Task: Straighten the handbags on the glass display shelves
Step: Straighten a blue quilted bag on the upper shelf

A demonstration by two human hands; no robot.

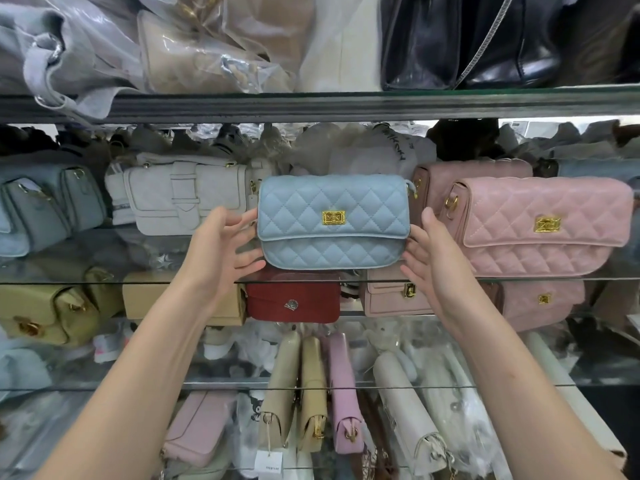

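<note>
Our left hand (pixel 221 247) and right hand (pixel 431 261), fingers spread and nearly straight, press the ends of the blue bag (pixel 332 220) on the middle shelf (pixel 104 282). A white bag (pixel 180 192) sits close on its left and a pink bag (pixel 540 226) on its right.

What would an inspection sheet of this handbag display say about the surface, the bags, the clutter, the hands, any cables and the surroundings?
Surface: glass shelf, with a row of bags standing on it; more shelves above and below.
Job's things: blue quilted bag upright, gold clasp facing out, between the white bag and the pink quilted bag.
Clutter: plastic-wrapped bags piled on the top shelf.
Grips: left hand touches the blue bag's left end, right hand its right end; fingers relaxed, not curled round it.
Cables: nothing seen.
Surroundings: red bag on the shelf below; black bag on the top shelf.
</note>
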